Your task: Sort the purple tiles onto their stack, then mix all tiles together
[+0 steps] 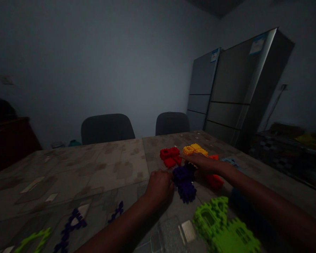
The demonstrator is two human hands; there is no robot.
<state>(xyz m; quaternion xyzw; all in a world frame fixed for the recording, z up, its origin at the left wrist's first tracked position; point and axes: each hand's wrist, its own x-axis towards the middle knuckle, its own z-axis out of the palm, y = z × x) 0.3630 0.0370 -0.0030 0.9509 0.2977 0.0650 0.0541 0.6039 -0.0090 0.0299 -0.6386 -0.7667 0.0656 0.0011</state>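
The curled left hand [159, 188] pressed against a dark purple interlocking plastic block cluster [184, 184] on the tabletop [107, 168], while the right hand [205, 164] stretched flat across its top, not pinching.

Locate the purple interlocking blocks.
In the head view, the purple blocks sit on the table between the left hand and right hand, just below the red blocks.

From the left hand [159, 188], nothing blocks the way across the surface [102, 165] toward nine o'clock. Purple interlocking blocks [184, 182] stand between it and the right hand [204, 163]. Red blocks [170, 156] and yellow blocks [195, 150] obstruct twelve o'clock, and green blocks [221, 225] crowd five o'clock.
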